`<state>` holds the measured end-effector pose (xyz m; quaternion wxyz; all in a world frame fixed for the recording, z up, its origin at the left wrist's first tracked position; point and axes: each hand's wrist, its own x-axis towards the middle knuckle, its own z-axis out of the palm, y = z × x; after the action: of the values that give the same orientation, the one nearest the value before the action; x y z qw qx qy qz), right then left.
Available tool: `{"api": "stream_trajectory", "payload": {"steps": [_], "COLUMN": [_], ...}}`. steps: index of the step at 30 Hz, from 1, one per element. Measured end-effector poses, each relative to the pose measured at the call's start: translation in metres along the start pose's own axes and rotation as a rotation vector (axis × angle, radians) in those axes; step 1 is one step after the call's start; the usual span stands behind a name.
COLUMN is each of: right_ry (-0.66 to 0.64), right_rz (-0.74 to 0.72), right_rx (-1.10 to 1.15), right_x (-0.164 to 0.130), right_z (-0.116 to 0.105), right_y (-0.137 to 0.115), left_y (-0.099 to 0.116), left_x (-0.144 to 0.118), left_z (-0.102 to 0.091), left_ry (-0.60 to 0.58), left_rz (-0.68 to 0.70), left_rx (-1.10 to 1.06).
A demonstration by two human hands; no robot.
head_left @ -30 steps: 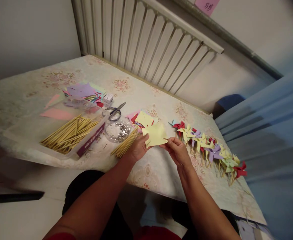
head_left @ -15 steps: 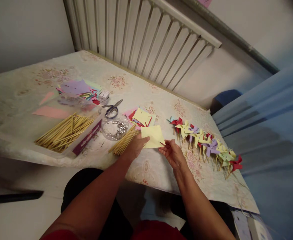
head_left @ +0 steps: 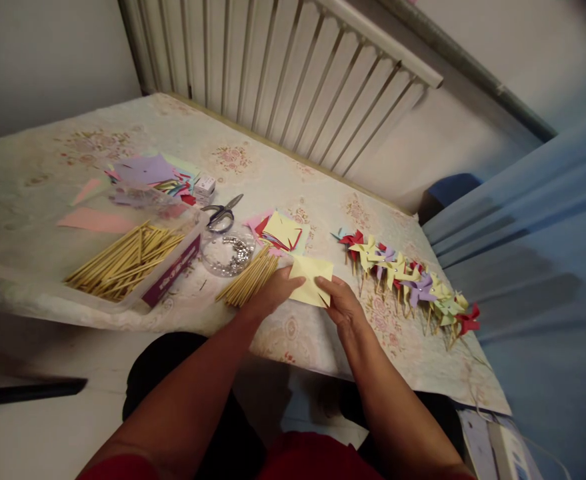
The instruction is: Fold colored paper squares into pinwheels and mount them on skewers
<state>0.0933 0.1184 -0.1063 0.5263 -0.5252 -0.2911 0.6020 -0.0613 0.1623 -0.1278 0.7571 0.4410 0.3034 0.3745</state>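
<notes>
Floral-clothed table (head_left: 293,193) beside a white radiator (head_left: 273,73); blue fabric (head_left: 537,267), perhaps a curtain.

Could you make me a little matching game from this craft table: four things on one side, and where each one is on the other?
Things:
1. yellow paper square
2. scissors
3. finished pinwheels
4. loose bundle of sticks

Places:
a. in a row at the right of the table
b. held between the left hand and right hand
c. just left of the left hand
d. beyond the round clear dish of small metal pieces

Pairs: 1-b, 2-d, 3-a, 4-c
</notes>
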Motion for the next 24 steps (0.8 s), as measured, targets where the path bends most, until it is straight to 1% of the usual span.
{"api": "stream_trajectory", "payload": {"steps": [3, 6, 11, 13, 16, 18, 24], "right_ry": [0.060, 0.121, 0.207, 0.200, 0.143, 0.123, 0.230], "right_rz": [0.004, -0.032, -0.096, -0.101, -0.089, -0.078, -0.100], "right_rx": [-0.004, -0.015, -0.068, -0.077, -0.101, -0.129, -0.171], "right_x": [0.002, 0.004, 0.005, 0.003, 0.001, 0.000, 0.003], "right_z": [0.000, 0.000, -0.002, 0.000, 0.002, 0.003, -0.004], "right_y": [0.003, 0.006, 0.004, 0.002, 0.001, 0.001, 0.004], "left_y": [-0.005, -0.008, -0.008, -0.008, -0.008, -0.008, -0.016], "left_x": [0.002, 0.003, 0.004, 0.005, 0.006, 0.006, 0.009], "left_z": [-0.001, -0.003, -0.003, -0.003, -0.002, -0.001, -0.002], "left_ry": [-0.036, -0.059, -0.100, -0.103, -0.069, -0.073, -0.137], "left_rz": [-0.006, -0.014, -0.080, -0.092, -0.079, -0.065, -0.037], "left_rx": [0.003, -0.007, 0.067, 0.081, 0.093, 0.106, 0.141]}}
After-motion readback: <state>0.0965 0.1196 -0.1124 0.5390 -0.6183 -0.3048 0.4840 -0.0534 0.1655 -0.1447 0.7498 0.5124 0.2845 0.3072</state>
